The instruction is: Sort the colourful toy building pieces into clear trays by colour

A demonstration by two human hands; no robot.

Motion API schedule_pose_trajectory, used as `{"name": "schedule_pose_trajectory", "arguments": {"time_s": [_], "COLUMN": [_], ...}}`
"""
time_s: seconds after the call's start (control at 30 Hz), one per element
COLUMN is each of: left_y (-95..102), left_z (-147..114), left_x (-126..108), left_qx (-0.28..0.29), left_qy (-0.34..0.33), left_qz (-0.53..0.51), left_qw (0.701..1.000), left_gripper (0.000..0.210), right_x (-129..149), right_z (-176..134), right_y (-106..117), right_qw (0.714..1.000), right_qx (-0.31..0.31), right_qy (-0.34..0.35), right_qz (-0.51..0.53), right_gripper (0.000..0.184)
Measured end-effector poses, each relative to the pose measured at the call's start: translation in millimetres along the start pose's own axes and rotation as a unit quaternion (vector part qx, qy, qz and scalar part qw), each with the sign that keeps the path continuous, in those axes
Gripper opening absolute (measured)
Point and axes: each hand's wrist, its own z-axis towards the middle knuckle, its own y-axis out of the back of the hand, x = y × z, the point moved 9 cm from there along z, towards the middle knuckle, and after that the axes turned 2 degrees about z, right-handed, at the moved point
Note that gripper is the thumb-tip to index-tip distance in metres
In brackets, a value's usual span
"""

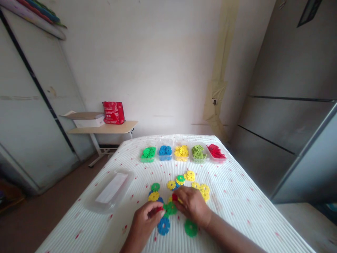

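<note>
Left hand (144, 218) grip is pinched on a small red piece (159, 209), right at the green disc (171, 208) in the middle of the table (237, 196). Right hand (192, 204) closes on a red piece (174, 197) just above that disc, so both sit equally close.

Left hand (146, 218) pinching; right hand (192, 205) curled.

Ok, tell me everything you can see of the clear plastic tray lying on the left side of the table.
The clear plastic tray is a shallow, oblong, see-through container with rounded corners and a raised rim. It lies flat on the white ribbed tablecloth with red specks, angled, left of the loose toy discs. A flat white rectangle, perhaps a card or label, shows inside or beneath it. Neither hand touches it; the left hand is nearest.
</note>
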Motion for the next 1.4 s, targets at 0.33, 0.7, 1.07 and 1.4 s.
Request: {"name": "schedule_pose_trajectory", "arguments": {"time_s": [0.33, 0.7, 1.07, 1.4], "left_y": [11.9, 18.0, 8.9, -3.3], "left_z": [2.2, -2.3, -5.8, -7.4], "left_x": [-0.9, 4.7, -3.2, -6.7], "left_qx": [-0.067, -0.139, -0.105, -0.074], "left_qy": [-0.034, 0.008, 0.041, 0.009], "left_qz": [-0.007, -0.048, -0.107, -0.121], "left_qw": [0.997, 0.989, 0.988, 0.990], "left_gripper": [0.023, 0.024, 0.040, 0.036], "right_x": [-212.5, -214.2, 0.7, 39.6], "right_z": [-3.6, 15.1, 10.4, 6.1], "right_y": [135.4, 127.7, 0.1, -28.4], "right_qw": [0.904, 0.930, 0.993, 0.993], "right_qx": [-0.184, -0.143, 0.032, 0.057], "right_qy": [-0.351, -0.319, 0.062, 0.099], "right_qz": [-0.161, -0.117, 0.095, 0.038], "right_gripper": [0.030, 0.031, 0.027, 0.019]}}
